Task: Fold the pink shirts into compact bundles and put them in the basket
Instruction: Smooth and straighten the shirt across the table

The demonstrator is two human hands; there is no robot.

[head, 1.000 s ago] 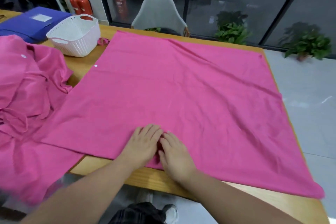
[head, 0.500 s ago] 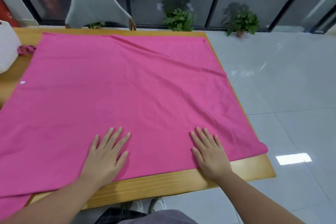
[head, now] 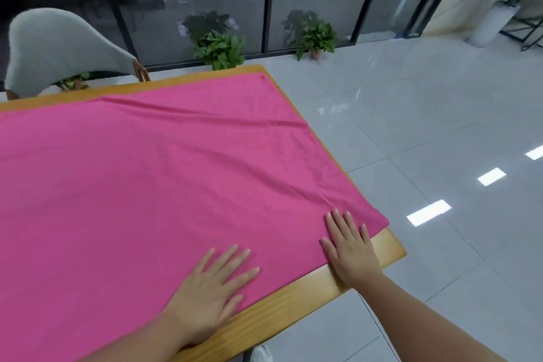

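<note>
So the pink shirt (head: 152, 185) is spread out flat over pretty much the whole wooden table (head: 296, 300), and both hands are lying on its near edge, palms down. Left hand (head: 210, 294) has the fingers straight and fanned out a bit, pressing flat on the fabric, with the heel of the palm right at the shirt's hem where the bare wood strip starts. Right hand (head: 351, 250) is a little further out and off to the side, close to the shirt's near corner, fingers straight and closer together, also flat on the cloth. Its wrist sits over the bare table edge. Neither hand is gripping or pinching anything, they're just resting open on the shirt, apart from each other with a stretch of pink between them.

Nearly all of the shirt lies ahead of the fingertips and out past the left hand, running off the edge of view on that side. A few soft creases fan out from just beyond the right hand's fingertips, and there's a long ridge further away near the far edge.

Past the far side of the table there's a grey chair (head: 55, 47), and behind that a couple of potted plants (head: 220, 47) sitting on the floor against the glass wall. Shiny grey floor tiles (head: 440, 132) out beyond the right hand.
</note>
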